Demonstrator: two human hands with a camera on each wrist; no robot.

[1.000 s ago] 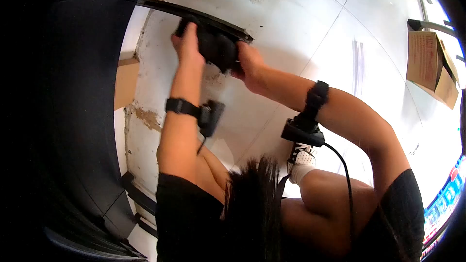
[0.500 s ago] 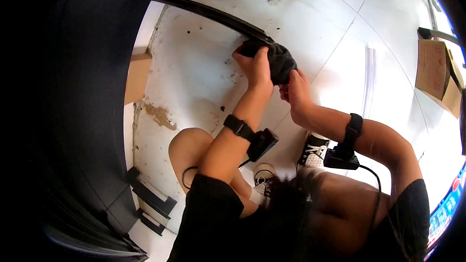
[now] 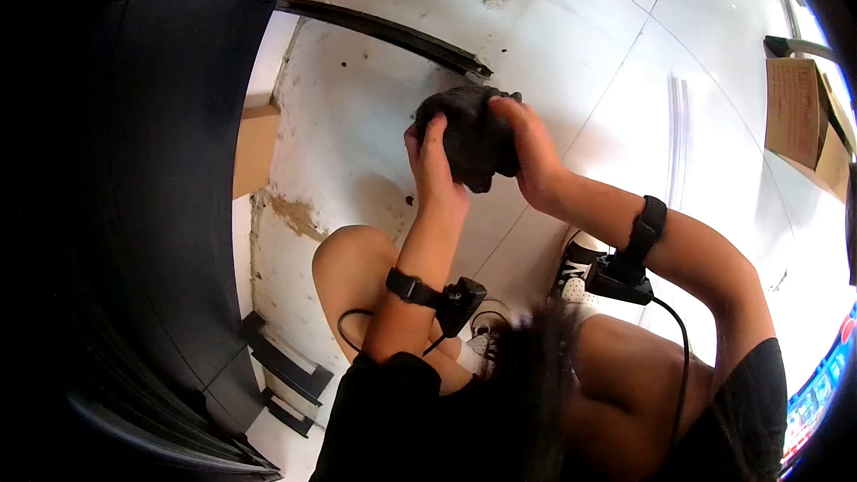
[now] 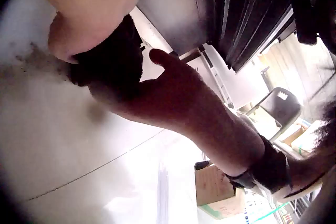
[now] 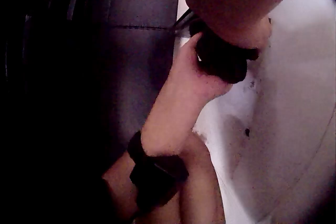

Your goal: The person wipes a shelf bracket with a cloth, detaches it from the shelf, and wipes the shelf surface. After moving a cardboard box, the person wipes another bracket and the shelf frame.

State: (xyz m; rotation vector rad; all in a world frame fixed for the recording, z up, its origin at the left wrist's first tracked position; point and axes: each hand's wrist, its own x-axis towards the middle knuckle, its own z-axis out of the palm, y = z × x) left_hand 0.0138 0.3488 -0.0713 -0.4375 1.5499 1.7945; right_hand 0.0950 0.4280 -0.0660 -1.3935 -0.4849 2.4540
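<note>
A dark grey bunched cloth [image 3: 478, 138] is held between both hands, above the floor and near the free end of a black bar [image 3: 384, 33]. My left hand [image 3: 436, 165] grips its left side, thumb on top. On the opposite side my right hand [image 3: 534, 150] holds the cloth with the fingers bent over its upper edge. Seen from the left wrist, the dark cloth [image 4: 115, 64] fills the space between the two palms. The right wrist view also has the cloth [image 5: 223, 61] between the hands, its far side hidden.
The black bar juts out low over the pale tiled floor [image 3: 580, 54] from a black padded piece of furniture [image 3: 178, 170] at left. A cardboard piece [image 3: 256, 152] stands by its base. An open cardboard box [image 3: 794, 112] is at far right. My knees and shoes are below.
Both hands first moved right along the bar with the cloth, to its free end. Now they have drawn back toward me off the bar, and the cloth is turned and bunched between them.
</note>
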